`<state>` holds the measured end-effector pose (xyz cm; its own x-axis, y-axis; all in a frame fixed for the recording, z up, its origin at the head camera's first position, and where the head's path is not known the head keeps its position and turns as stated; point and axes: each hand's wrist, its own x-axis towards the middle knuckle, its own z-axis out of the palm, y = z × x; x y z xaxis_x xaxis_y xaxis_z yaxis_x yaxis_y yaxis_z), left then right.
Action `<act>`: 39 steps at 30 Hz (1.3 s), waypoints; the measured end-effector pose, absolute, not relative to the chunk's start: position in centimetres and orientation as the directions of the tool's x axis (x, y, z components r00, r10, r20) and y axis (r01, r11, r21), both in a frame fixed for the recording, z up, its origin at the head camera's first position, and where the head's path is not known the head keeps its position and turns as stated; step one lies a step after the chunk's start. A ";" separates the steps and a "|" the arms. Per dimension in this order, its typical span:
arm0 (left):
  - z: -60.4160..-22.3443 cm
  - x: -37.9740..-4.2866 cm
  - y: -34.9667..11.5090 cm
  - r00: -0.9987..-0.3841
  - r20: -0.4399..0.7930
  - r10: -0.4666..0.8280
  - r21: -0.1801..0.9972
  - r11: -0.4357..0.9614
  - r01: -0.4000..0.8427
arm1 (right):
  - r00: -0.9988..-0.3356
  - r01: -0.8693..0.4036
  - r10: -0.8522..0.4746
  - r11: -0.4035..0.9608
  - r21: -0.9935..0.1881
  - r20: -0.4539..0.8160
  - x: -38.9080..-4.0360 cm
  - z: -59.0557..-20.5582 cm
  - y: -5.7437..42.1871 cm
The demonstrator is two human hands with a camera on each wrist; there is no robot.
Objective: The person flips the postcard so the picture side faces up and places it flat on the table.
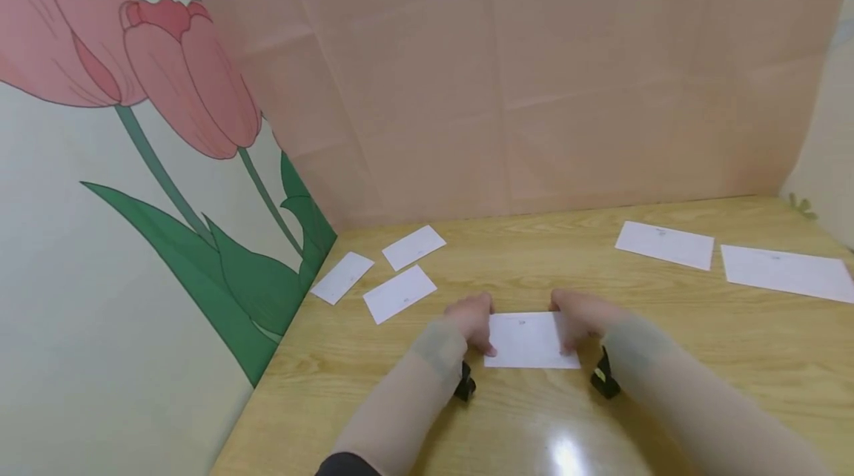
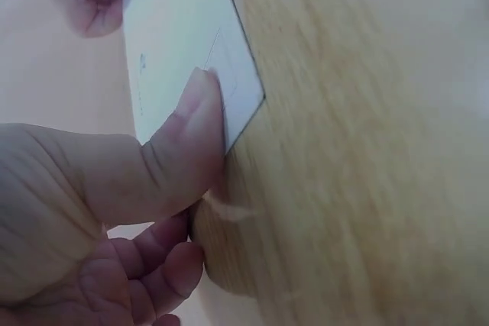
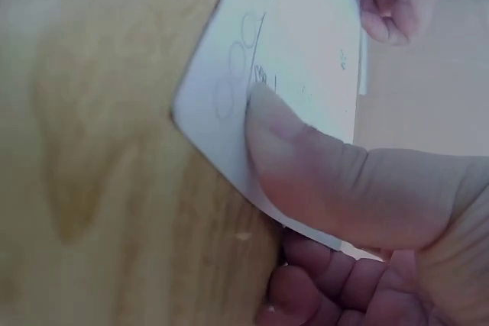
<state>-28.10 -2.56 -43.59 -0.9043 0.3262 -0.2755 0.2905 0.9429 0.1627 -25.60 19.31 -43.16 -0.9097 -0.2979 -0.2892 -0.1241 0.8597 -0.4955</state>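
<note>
A white rectangular paper (image 1: 523,344) with a small dark mark near its far edge is at the near middle of the table, held by both hands. My left hand (image 1: 472,320) grips its left end, thumb on top and the other fingers curled below the edge, as the left wrist view shows. At the right end my right hand (image 1: 579,319) pinches the paper (image 3: 306,74) in the same way. Faint drawn loops and lines show beside the right thumb in the right wrist view. Parts of the fingers beneath the paper are hidden.
Three similar white papers lie at the left: one paper (image 1: 343,278) near the wall, another paper (image 1: 414,247) farther back, a third paper (image 1: 400,294) closer. Two larger papers (image 1: 664,245) (image 1: 787,273) lie at the right. A tulip-painted wall (image 1: 167,313) bounds the wooden table's left side.
</note>
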 end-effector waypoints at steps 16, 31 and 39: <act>-45.2 -27.9 -5.4 -0.894 -0.222 0.389 0.633 0.755 0.172 | -0.952 -0.019 -0.224 0.725 -0.688 -0.211 -24.6 -44.6 20.5; -44.9 -27.9 -5.4 -0.947 -0.131 0.293 0.827 0.559 0.059 | -0.963 0.129 -0.155 0.455 -0.881 -0.221 -24.7 -44.7 21.2; -44.9 -27.8 -5.6 -0.964 -0.115 0.240 0.891 0.455 0.007 | -0.971 0.125 -0.145 0.376 -0.918 -0.192 -24.5 -44.1 21.2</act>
